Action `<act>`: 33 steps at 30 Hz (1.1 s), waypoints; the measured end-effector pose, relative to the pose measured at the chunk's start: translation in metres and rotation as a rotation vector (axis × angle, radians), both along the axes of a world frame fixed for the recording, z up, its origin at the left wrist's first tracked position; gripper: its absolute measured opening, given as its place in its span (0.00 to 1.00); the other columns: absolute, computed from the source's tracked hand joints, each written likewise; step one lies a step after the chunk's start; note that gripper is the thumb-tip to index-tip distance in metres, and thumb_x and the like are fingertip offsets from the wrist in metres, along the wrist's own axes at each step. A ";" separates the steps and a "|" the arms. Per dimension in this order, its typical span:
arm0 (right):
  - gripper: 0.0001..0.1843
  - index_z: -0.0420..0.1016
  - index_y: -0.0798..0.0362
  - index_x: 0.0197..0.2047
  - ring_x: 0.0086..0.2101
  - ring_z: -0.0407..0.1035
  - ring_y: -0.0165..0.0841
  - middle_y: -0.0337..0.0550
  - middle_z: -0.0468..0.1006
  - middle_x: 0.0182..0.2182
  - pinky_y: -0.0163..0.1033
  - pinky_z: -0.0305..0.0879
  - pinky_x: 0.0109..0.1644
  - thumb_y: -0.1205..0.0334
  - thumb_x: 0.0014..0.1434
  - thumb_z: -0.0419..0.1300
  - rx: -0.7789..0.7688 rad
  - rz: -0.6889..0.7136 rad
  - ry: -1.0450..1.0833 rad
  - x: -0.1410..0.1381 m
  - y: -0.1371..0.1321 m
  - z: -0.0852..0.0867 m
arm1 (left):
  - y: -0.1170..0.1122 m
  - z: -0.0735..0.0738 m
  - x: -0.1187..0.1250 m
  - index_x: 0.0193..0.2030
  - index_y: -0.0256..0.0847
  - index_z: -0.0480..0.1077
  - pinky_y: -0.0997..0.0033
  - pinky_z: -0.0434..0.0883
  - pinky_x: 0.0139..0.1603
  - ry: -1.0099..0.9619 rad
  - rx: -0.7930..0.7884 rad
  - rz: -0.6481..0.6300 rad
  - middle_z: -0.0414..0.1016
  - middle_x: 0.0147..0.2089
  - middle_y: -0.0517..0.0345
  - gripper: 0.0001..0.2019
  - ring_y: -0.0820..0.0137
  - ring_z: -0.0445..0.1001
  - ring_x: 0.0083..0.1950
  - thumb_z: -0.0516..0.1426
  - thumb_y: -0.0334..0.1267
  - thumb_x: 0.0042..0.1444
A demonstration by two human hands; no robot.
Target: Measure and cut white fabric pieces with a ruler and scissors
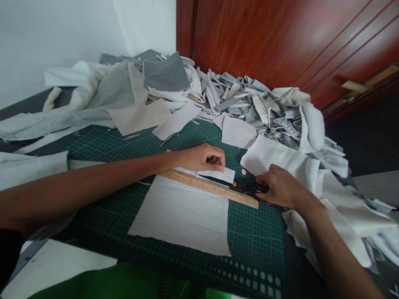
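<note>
A piece of white ribbed fabric [183,211] lies on the green cutting mat [255,232], with a wooden ruler [199,182] slanting across its upper part. Beyond the ruler a narrow strip of the fabric shows. My left hand [202,158] is closed at this strip, fingers curled and thumb against it; the fingertips are partly hidden. My right hand [277,187] grips black-handled scissors [241,187] by the loops. The dark blades point left, lying over the strip along the ruler's far edge.
Grey and white fabric scraps [237,95] are heaped along the back and right. Rolled cloth [62,120] lies at left. A small pink disc [243,171] sits near the scissors. Behind stands a reddish wooden door [264,41] with a handle [355,86], beside a white wall.
</note>
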State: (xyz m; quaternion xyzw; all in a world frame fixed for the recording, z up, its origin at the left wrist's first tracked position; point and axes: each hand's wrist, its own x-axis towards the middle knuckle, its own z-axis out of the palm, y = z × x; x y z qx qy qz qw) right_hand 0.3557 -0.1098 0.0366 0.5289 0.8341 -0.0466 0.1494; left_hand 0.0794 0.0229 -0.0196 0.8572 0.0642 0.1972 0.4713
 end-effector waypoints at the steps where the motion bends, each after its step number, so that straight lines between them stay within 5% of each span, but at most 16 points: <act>1: 0.14 0.73 0.49 0.23 0.26 0.67 0.37 0.41 0.77 0.21 0.43 0.50 0.35 0.57 0.59 0.64 -0.004 -0.003 0.015 0.000 0.001 0.001 | 0.000 0.000 0.000 0.38 0.38 0.78 0.72 0.63 0.35 -0.001 -0.002 0.000 0.75 0.35 0.58 0.07 0.74 0.69 0.33 0.62 0.39 0.65; 12: 0.07 0.71 0.49 0.27 0.31 0.68 0.38 0.41 0.77 0.25 0.43 0.58 0.42 0.61 0.56 0.64 -0.015 0.039 0.074 0.009 0.000 -0.007 | 0.000 0.002 -0.001 0.38 0.37 0.77 0.73 0.64 0.34 -0.006 -0.012 0.017 0.75 0.34 0.59 0.09 0.74 0.68 0.32 0.62 0.40 0.65; 21: 0.13 0.68 0.49 0.23 0.30 0.68 0.38 0.41 0.75 0.22 0.42 0.56 0.38 0.61 0.56 0.65 -0.054 0.020 0.082 -0.011 0.008 0.000 | -0.002 0.003 0.000 0.36 0.38 0.77 0.72 0.63 0.35 -0.015 -0.031 0.027 0.75 0.33 0.59 0.08 0.74 0.68 0.32 0.63 0.39 0.64; 33: 0.08 0.74 0.51 0.28 0.26 0.68 0.36 0.44 0.80 0.24 0.46 0.56 0.42 0.60 0.57 0.64 0.013 0.052 0.073 -0.018 0.007 -0.007 | 0.000 0.001 0.000 0.37 0.37 0.76 0.72 0.63 0.35 -0.041 -0.025 0.007 0.74 0.34 0.59 0.09 0.73 0.68 0.32 0.62 0.40 0.66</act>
